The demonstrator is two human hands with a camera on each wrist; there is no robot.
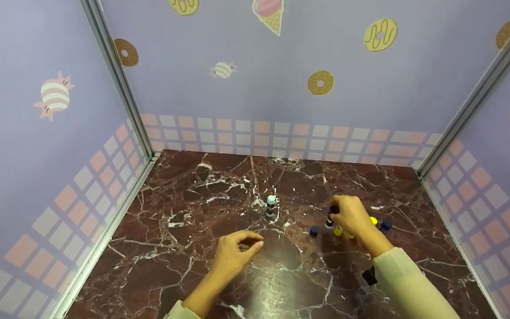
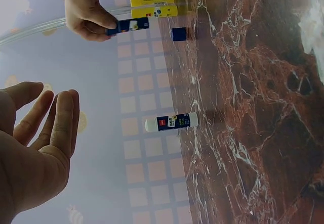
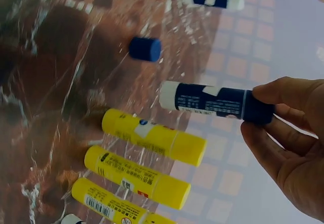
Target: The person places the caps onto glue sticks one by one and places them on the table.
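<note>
My right hand [image 1: 350, 215] pinches a dark blue glue stick [image 3: 212, 102] by its capped end. That stick hangs upright, its white base appearing just off the table in the left wrist view. Below it stand yellow glue sticks [image 3: 154, 137] in a row. A loose dark blue cap [image 3: 145, 49] sits on the table to their left. Farther left, an uncapped glue stick [image 2: 174, 122] with a pale top and dark label stands upright. Nearer the front, my left hand [image 1: 235, 252] hovers with loosely bent fingers, holding nothing and apart from the uncapped stick.
Another dark blue glue stick [image 1: 386, 227] stands right of the yellow ones, partly behind my right wrist. A small black object [image 1: 369, 276] shows beside the right sleeve. Patterned panels [image 1: 281, 97] enclose the reddish marbled tabletop [image 1: 184, 261] at the back and both sides.
</note>
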